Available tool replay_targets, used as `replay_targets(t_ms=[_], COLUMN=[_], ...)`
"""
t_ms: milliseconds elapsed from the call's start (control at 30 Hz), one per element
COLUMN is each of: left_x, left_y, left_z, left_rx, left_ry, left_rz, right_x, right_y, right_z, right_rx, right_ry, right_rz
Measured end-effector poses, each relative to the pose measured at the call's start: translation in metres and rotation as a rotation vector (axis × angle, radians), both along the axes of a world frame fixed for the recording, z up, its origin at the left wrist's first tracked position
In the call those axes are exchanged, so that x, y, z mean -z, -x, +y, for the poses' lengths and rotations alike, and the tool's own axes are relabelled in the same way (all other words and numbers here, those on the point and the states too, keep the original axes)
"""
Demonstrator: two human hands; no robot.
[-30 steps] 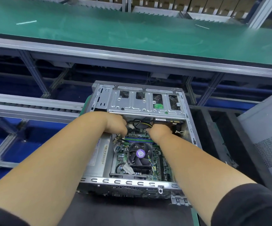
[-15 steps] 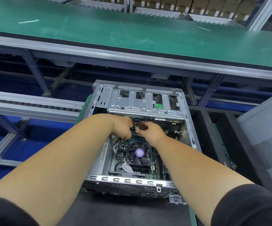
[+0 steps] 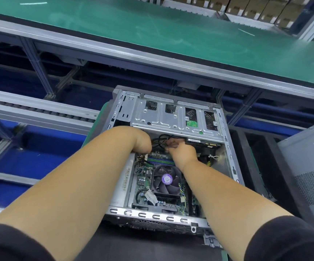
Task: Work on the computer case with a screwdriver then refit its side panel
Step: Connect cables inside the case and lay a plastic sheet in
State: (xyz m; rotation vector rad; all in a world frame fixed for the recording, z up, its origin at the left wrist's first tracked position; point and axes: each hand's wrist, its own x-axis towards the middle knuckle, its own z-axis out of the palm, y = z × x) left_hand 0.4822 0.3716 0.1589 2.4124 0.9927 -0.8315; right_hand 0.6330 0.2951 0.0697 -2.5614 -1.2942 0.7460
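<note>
Below the green conveyor, in the open computer case (image 3: 226,147), our left hand (image 3: 143,141) and right hand (image 3: 182,150) pinch the cables (image 3: 161,137) between them at frame centre.

A green conveyor belt (image 3: 152,29) runs across the top, cardboard boxes (image 3: 246,6) stacked behind it.

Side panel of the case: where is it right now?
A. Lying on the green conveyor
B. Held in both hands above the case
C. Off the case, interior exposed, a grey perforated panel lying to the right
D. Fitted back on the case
C. The computer case is open, its fan exposed, and a grey perforated panel lies to its right.
</note>
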Motion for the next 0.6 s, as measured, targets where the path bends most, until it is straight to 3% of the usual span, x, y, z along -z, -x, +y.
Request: replay_targets(t_ms=[267,500,600], left_x=[0.002,0.007,0.008], left_y=[0.001,0.001,-0.001], left_z=[0.002,0.007,0.006], left_rx=[-0.039,-0.052,-0.046], left_ry=[0.057,0.037,0.029], left_rz=[-0.060,-0.110,-0.103], right_x=[0.007,0.011,0.012], right_y=[-0.009,-0.013,-0.015], right_z=[0.005,0.005,0.006], right_rx=[0.019,-0.019,-0.027], right_ry=[0.027,-0.072,-0.010], right_rz=[-0.003,0.117,0.073])
